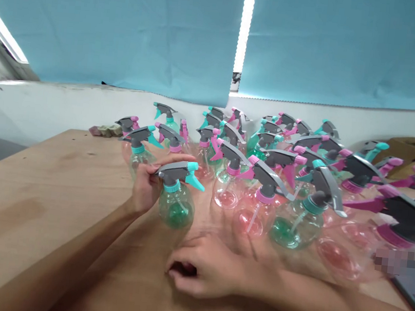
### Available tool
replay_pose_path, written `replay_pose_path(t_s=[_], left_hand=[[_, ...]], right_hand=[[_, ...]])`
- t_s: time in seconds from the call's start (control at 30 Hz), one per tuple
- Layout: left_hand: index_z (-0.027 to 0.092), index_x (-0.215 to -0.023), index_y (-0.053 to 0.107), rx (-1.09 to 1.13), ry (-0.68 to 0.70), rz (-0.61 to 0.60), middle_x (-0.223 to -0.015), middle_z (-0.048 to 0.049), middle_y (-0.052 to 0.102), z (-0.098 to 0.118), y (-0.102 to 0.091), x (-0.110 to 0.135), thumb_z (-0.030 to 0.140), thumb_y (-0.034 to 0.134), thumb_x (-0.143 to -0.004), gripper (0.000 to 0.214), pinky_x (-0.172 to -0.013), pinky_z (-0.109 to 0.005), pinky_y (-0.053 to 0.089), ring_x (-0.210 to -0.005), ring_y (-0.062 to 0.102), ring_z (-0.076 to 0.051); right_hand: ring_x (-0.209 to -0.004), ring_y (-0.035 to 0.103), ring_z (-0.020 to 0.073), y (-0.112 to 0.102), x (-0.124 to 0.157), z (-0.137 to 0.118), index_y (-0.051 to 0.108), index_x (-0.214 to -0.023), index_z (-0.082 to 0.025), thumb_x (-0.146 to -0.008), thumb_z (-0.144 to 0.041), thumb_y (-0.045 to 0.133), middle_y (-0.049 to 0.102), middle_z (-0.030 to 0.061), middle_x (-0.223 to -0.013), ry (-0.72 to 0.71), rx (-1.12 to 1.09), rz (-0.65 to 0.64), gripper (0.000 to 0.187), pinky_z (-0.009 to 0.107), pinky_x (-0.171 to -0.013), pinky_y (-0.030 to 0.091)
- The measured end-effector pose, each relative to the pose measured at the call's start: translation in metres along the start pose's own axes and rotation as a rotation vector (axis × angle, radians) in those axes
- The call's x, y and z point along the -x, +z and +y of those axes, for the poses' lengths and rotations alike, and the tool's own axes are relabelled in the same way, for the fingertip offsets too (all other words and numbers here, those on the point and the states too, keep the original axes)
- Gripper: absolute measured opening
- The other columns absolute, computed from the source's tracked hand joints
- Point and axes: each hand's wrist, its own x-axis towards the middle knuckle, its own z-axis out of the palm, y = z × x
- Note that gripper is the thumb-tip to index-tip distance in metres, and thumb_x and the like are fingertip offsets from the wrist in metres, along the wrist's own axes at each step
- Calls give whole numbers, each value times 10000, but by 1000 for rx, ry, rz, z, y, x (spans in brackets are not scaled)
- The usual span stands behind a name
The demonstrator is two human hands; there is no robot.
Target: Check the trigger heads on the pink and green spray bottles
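Right hand (206,269) curled, left hand (145,188) — gripping bottle (175,206)

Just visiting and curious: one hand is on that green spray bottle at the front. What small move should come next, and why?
Probably ease the green spray bottle into line with the other bottles. The left hand grips its neck, it stands in front of the crowd, and the right hand rests curled on the table.

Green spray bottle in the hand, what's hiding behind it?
Behind the green spray bottle, held by the left hand, many other bottles with pink or teal nozzles crowd the wooden table. Front rows cover the back ones' bodies; only their trigger tops show.
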Motion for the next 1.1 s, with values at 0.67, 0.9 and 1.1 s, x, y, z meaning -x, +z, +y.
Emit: replay_pose_path(t_s=[0.67,0.9,1.1], left_hand=[[135,-1112,691,-78,61,-219,-665,-76,699,-1,21,20,821,507,-889,745,-572,-312,469,-571,611,-216],[216,-1276,735,-578,-138,-304,-707,9,613,18,19,20,494,659,-994,404,-560,-216,406,-633,532,-140],[210,-1042,783,-637,34,-414,-984,-79,767,27,17,12,390,678,-983,216,-789,-287,575,-941,721,-231]], right_hand=[[-774,680,139,-1,0,0,751,-1057,-204,-964,-264,609,771,15,-891,2,-12,0,180,231,-740,491],[-770,675,142,-2,0,-1,754,-1048,-209,-964,-265,609,772,15,-892,7,0,-1,177,236,-725,481],[-766,674,134,-4,0,-2,761,-1053,-196,-960,-244,616,771,16,-891,2,-19,-7,179,225,-724,486]])
